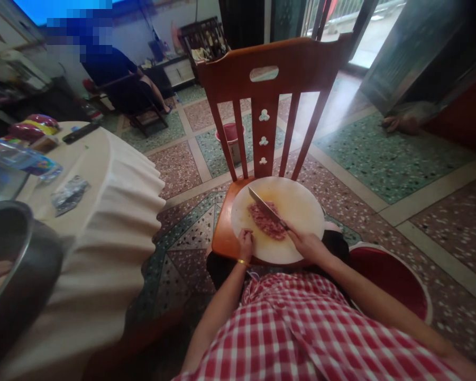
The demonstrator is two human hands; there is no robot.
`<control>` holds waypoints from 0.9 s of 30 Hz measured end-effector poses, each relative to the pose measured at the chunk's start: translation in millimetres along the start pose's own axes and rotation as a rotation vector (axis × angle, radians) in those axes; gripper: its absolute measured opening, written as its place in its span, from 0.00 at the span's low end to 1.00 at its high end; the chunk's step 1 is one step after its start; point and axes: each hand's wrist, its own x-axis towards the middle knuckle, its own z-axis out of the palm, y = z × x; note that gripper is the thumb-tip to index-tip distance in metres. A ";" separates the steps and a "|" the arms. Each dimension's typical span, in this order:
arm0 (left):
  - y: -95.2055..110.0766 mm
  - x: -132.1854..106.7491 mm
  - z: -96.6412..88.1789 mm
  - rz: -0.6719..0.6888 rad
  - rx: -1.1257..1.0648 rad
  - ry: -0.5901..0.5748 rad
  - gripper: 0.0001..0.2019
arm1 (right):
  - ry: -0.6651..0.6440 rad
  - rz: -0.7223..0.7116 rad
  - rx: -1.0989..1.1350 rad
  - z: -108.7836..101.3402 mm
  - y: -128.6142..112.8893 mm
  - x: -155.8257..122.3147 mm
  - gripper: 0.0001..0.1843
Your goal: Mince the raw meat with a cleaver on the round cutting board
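Note:
On the seat of a wooden chair [223, 233] lies a round white cutting board [301, 206]. A flattened heap of chopped raw meat [259, 218] is spread over its middle. My right hand [304, 244] grips a kitchen knife [265, 205] by the handle. The blade lies slantwise across the meat, its tip pointing to the far left of the board. With curled fingers, my left hand [245, 243] holds the board's near left edge, clear of the blade. A gold band circles the left wrist.
At left, a cloth-covered table [122, 174] bears a metal pot [43, 264], a plastic bottle [27, 159] and a crumpled bag [69, 194]. A red basin [384, 280] stands by my right side. A bucket [232, 138] is behind the chair; a person [111, 66] sits farther back.

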 end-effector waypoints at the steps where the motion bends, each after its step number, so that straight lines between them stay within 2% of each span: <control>1: -0.4 0.0 -0.4 -0.001 0.001 -0.003 0.04 | 0.056 -0.055 0.031 -6.7 -5.0 -0.5 0.22; 4: -1.7 0.1 -0.9 -0.010 -0.002 0.001 0.04 | 0.191 -0.109 0.060 -12.4 -10.4 -2.1 0.24; 5: -2.1 0.2 -0.9 -0.005 -0.002 0.008 0.04 | 0.182 -0.071 0.037 -8.4 -7.3 -2.7 0.24; 8: -3.4 0.1 -1.2 0.006 0.003 0.012 0.04 | 0.027 0.086 -0.038 6.2 8.0 -4.3 0.22; 10: -4.3 0.1 -1.4 -0.001 0.001 -0.002 0.04 | -0.006 0.108 -0.021 5.5 11.9 -4.8 0.21; 14: -5.4 0.1 -1.4 0.002 0.015 -0.005 0.04 | 0.185 -0.036 0.107 -10.6 -0.7 -6.1 0.23; 16: -5.0 -0.1 -1.5 0.007 0.025 0.003 0.04 | 0.232 -0.050 0.112 -7.4 -2.3 -7.2 0.24; 19: -3.3 -0.4 -1.9 0.011 0.025 0.011 0.04 | 0.051 0.084 0.037 7.6 8.3 -8.7 0.23; 21: -2.4 -0.6 -2.1 0.006 0.013 0.006 0.04 | -0.045 0.141 0.023 8.5 13.2 -8.6 0.22; 22: -2.3 -0.6 -2.0 0.005 0.010 0.003 0.04 | -0.032 0.128 0.040 4.4 12.5 -8.2 0.21; 25: -2.7 -0.7 -1.5 0.005 0.029 0.007 0.04 | 0.135 0.005 0.116 -14.4 1.4 -6.4 0.22; 27: -3.0 -0.7 -1.2 0.002 0.040 0.023 0.04 | 0.235 -0.041 0.127 -17.4 -3.1 -5.6 0.24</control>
